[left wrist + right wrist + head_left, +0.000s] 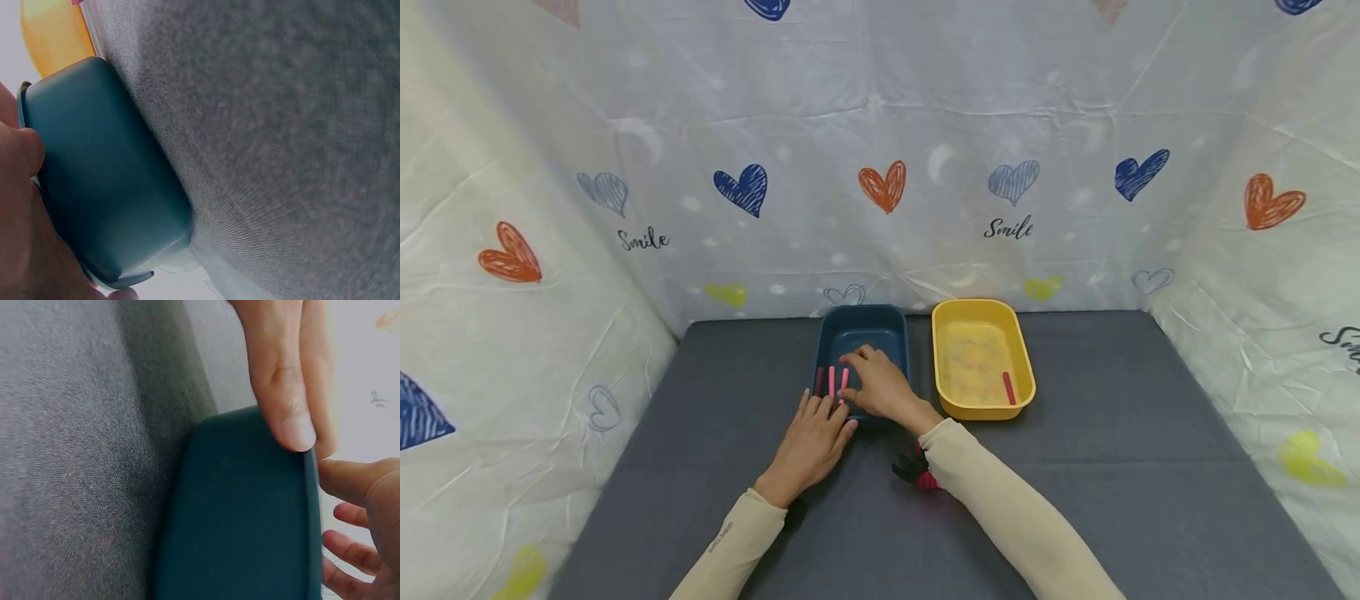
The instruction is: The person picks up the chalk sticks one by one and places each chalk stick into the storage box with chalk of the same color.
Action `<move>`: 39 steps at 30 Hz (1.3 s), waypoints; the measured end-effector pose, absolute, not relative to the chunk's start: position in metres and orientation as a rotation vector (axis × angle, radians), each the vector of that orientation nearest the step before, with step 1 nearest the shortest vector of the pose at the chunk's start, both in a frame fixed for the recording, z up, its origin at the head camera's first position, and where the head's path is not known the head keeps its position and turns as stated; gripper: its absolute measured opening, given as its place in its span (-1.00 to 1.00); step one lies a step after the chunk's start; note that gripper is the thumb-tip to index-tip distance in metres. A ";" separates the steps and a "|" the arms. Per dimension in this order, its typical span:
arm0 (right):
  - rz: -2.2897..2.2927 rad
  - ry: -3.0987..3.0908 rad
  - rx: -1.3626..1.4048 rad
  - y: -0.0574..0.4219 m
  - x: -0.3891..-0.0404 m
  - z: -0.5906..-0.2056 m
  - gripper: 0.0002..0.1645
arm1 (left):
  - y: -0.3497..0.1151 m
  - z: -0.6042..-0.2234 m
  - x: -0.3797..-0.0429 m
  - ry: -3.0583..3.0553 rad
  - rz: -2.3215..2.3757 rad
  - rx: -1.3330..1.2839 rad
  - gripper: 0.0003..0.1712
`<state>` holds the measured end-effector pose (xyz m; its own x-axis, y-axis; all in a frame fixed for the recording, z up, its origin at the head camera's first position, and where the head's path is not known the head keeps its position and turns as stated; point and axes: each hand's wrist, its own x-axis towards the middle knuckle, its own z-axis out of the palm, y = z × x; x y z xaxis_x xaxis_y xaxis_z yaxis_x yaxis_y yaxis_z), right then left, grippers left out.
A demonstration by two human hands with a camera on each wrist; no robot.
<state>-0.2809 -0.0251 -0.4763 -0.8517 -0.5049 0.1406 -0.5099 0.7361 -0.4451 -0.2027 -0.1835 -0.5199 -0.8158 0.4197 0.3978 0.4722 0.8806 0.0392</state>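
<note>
A dark teal tray (880,317) stands near the back of the table with a dark red stick (819,381) and two pink sticks (832,380) standing side by side at its near left. My left hand (814,435) grips the tray's near rim. In the left wrist view its thumb (30,150) lies against the outer wall, while the other fingers reach over the rim. Above the tray's inside is my right hand (880,385), thumb and forefinger apart around the right pink stick. The right wrist view shows its fingers (353,550) bent beyond the rim.
A yellow tray (973,307) stands to the right, holding one red stick (1009,388). A black and pinkish-red object (912,467) lies on the grey table (865,533), partly hidden by my right sleeve (992,492). A heart-patterned sheet (820,250) hangs behind the table.
</note>
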 end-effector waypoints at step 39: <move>0.871 -2.713 0.840 0.049 -0.217 -0.475 -0.44 | -0.182 -0.523 -0.204 -2.634 -0.202 -0.656 -0.71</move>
<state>-0.2169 0.0494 -0.4747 -0.8266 -0.4630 0.3200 -0.5627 0.6706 -0.4834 -0.2037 -0.1821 -0.5230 -0.8021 0.4161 0.4284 0.4766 0.8782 0.0393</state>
